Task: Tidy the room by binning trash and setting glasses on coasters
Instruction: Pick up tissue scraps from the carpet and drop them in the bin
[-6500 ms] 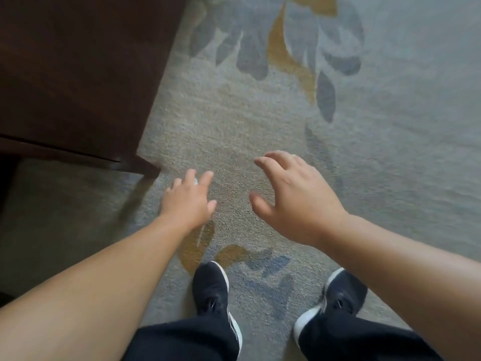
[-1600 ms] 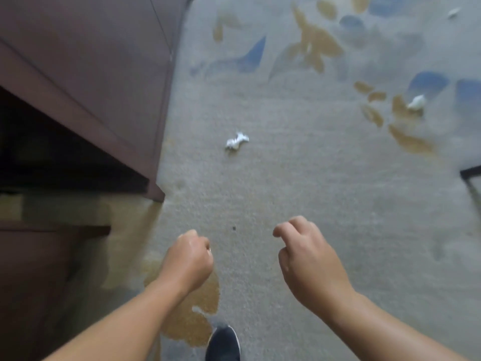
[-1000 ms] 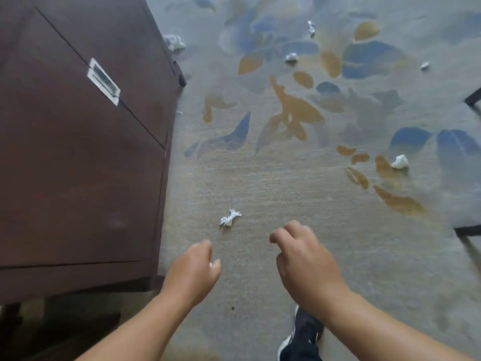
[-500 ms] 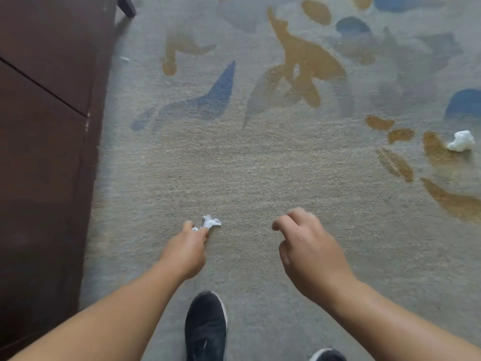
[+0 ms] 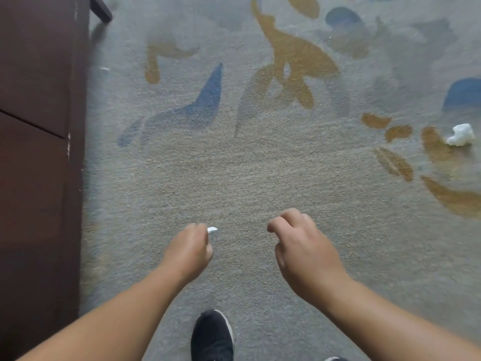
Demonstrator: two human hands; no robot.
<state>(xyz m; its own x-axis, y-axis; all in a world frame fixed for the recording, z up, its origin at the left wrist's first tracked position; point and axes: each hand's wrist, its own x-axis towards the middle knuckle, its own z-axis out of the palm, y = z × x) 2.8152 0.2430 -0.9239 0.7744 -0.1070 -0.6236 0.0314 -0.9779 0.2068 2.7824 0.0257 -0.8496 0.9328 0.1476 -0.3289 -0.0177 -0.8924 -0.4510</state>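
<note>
by the dark cabinet (image 5: 39, 165), the left hand (image 5: 188, 252) pinches a small white scrap (image 5: 212, 229) in its grip, only the tip showing; tuck it deeper so it can't drop. the right hand (image 5: 304, 252) hangs loosely curled, empty, best placed for the crumpled wad (image 5: 460, 135) on the carpet (image 5: 260, 165) far right.

Grey patterned carpet (image 5: 234, 178) carries a crumpled white wad (image 5: 460, 134) at right.

Patterned carpet (image 5: 234, 178) — dark wooden cabinet (image 5: 36, 152)
</note>
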